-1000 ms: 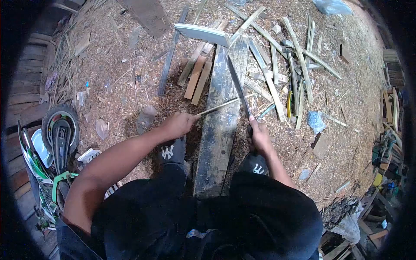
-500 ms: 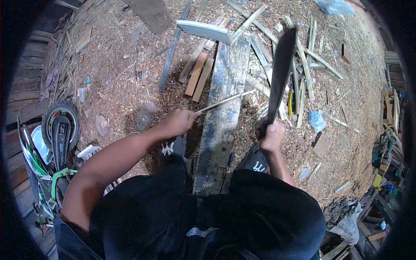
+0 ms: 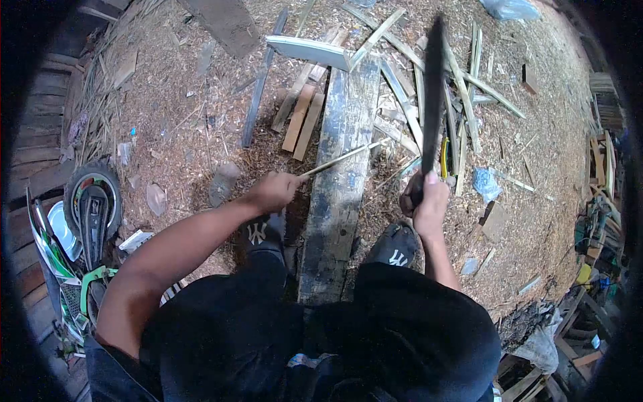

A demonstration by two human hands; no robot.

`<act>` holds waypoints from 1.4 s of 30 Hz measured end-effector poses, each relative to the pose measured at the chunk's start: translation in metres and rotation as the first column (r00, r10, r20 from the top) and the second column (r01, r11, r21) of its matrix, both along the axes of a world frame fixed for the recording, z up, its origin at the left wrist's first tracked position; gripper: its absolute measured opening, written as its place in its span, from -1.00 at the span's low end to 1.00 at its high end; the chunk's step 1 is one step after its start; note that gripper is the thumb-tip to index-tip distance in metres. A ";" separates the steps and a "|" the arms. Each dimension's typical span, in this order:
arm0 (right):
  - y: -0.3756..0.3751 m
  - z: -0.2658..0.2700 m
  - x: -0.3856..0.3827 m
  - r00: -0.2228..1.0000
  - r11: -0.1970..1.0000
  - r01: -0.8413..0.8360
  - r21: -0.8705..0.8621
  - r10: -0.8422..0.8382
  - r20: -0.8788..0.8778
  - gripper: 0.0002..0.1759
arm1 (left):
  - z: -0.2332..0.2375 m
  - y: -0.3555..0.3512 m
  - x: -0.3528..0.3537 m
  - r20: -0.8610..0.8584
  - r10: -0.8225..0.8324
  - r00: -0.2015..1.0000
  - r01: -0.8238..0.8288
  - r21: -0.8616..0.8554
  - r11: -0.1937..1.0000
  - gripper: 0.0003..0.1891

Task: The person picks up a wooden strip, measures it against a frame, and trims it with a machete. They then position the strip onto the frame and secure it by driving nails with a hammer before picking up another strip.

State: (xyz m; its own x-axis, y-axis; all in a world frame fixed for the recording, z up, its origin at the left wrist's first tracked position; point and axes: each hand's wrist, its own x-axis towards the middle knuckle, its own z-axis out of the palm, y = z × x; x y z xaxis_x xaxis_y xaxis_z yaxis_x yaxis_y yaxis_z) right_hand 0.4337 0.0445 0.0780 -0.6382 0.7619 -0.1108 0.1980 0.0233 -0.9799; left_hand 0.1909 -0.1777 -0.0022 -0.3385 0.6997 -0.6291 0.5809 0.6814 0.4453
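Observation:
My left hand (image 3: 278, 190) is closed on one end of a thin wooden stick (image 3: 343, 157). The stick slants across the worn wooden bench plank (image 3: 338, 221), its far end near the plank's right edge. In my right hand (image 3: 427, 199) is the handle of a machete (image 3: 434, 94), held upright with its long dark blade pointing away from me, to the right of the plank. The fingers wrap the handle, hiding most of it. The blade is apart from the stick.
Two short wood pieces (image 3: 303, 120) lie left of the plank. A white curved board (image 3: 308, 50) crosses its far end. Loose wood strips (image 3: 462, 100), a yellow-handled tool (image 3: 444, 157) and a blue plastic bag (image 3: 486, 184) lie on the right. A small motorbike (image 3: 94, 201) stands at left.
The machete has turned more upright, and my right hand has shifted slightly right. My left hand still holds the stick across the plank. The whole view has shifted slightly.

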 end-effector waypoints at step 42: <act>-0.016 -0.091 0.006 0.854 0.980 -0.145 -0.140 0.195 0.481 -0.31 | -0.003 -0.001 -0.007 0.017 -0.055 0.998 0.056 -0.035 0.998 -0.62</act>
State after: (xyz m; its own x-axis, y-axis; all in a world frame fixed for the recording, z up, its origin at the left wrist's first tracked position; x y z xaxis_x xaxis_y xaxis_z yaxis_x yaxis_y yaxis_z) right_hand 0.4400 0.0283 -0.0132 -0.6004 0.6162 -0.5098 0.6547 0.0127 -0.7558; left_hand 0.1836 -0.1787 -0.0050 -0.2892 0.6943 -0.6590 0.6110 0.6638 0.4312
